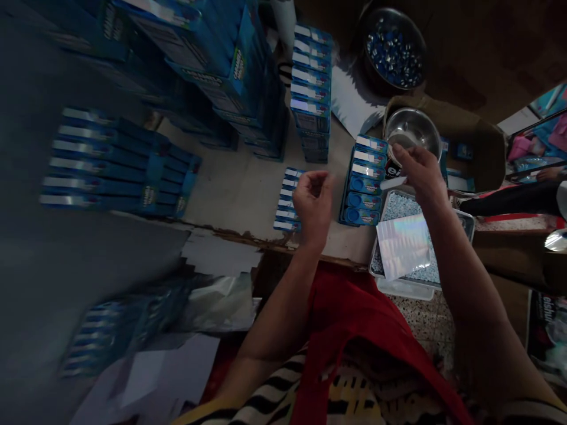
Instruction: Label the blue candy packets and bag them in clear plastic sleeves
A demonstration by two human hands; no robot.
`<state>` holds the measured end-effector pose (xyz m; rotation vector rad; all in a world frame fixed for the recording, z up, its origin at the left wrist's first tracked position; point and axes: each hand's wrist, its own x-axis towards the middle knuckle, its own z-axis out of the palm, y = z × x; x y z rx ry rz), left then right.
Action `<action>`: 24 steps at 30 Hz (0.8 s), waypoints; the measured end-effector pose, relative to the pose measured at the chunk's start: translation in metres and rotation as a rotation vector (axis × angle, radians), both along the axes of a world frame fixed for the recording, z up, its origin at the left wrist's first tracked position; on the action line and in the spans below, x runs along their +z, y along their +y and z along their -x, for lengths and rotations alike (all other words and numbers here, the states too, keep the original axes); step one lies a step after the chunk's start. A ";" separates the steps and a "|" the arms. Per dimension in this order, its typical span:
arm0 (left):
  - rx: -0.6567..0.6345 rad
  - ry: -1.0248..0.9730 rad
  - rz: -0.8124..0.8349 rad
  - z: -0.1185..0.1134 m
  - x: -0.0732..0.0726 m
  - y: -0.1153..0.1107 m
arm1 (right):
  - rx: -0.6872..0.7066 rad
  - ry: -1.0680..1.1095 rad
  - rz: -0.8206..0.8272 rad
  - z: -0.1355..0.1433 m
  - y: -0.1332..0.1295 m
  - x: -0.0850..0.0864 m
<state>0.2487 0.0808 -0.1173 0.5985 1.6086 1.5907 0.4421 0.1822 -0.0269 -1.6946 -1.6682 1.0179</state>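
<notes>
My left hand (313, 203) hovers over the tabletop with its fingers curled and thumb drawn in; whatever may be between them is too small to make out. Partly behind it is a low row of blue boxes (287, 200) with white strips on their ends. My right hand (420, 171) is closed, and a narrow white strip (393, 183) sticks out from under its fingers. Between both hands stands a row of blue boxes (362, 184); three far ones carry shiny white strips, while nearer ones show bare blue ends. A shiny iridescent sheet (404, 245) lies over a tray (468, 227) of small pale-blue pieces.
Tall stacks of blue boxes (230, 71) crowd the back left, with another row (110, 165) at far left. A steel bowl (414, 127) sits by a cardboard box (482, 130). Behind is a bowl of blue-and-silver pieces (393, 56). The table's worn front edge (248, 239) runs before me.
</notes>
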 end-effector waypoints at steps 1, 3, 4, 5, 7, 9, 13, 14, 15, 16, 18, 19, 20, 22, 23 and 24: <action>-0.067 -0.044 -0.017 -0.005 0.014 -0.007 | -0.021 0.097 0.033 0.006 -0.004 0.005; -0.221 -0.200 0.013 -0.015 0.038 -0.016 | -0.057 0.263 0.088 0.017 -0.012 0.012; -0.282 -0.286 0.039 -0.020 0.046 -0.017 | -0.052 0.310 0.096 0.021 -0.015 0.015; -0.324 -0.364 0.063 -0.025 0.051 -0.017 | -0.039 0.336 0.101 0.025 -0.018 0.017; -0.345 -0.476 0.091 -0.032 0.053 -0.015 | -0.016 0.358 0.121 0.027 -0.023 0.019; -0.319 -0.529 0.095 -0.035 0.049 -0.012 | -0.005 0.379 0.149 0.025 -0.027 0.021; -0.282 -0.525 0.080 -0.032 0.039 -0.011 | 0.034 0.439 0.212 0.011 -0.034 0.019; -0.283 -0.508 0.073 -0.028 0.038 -0.012 | 0.051 0.447 0.224 0.007 -0.036 0.017; -0.282 -0.486 0.064 -0.025 0.038 -0.012 | 0.066 0.450 0.233 0.003 -0.038 0.013; -0.281 -0.460 0.054 -0.021 0.039 -0.012 | 0.070 0.452 0.238 -0.001 -0.040 0.009; -0.292 -0.391 0.043 -0.012 0.041 -0.011 | 0.032 0.457 0.215 -0.005 -0.043 -0.003; -0.301 -0.348 0.043 -0.008 0.042 -0.009 | -0.002 0.456 0.185 -0.006 -0.045 -0.009; -0.311 -0.301 0.048 -0.004 0.043 -0.008 | -0.037 0.450 0.149 -0.005 -0.046 -0.015; -0.324 -0.209 0.067 0.002 0.043 -0.005 | -0.078 0.415 0.088 -0.002 -0.049 -0.025; -0.320 -0.166 0.074 0.004 0.042 -0.003 | -0.082 0.391 0.072 0.001 -0.050 -0.029; -0.309 -0.123 0.077 0.006 0.040 -0.001 | -0.080 0.362 0.061 0.004 -0.050 -0.031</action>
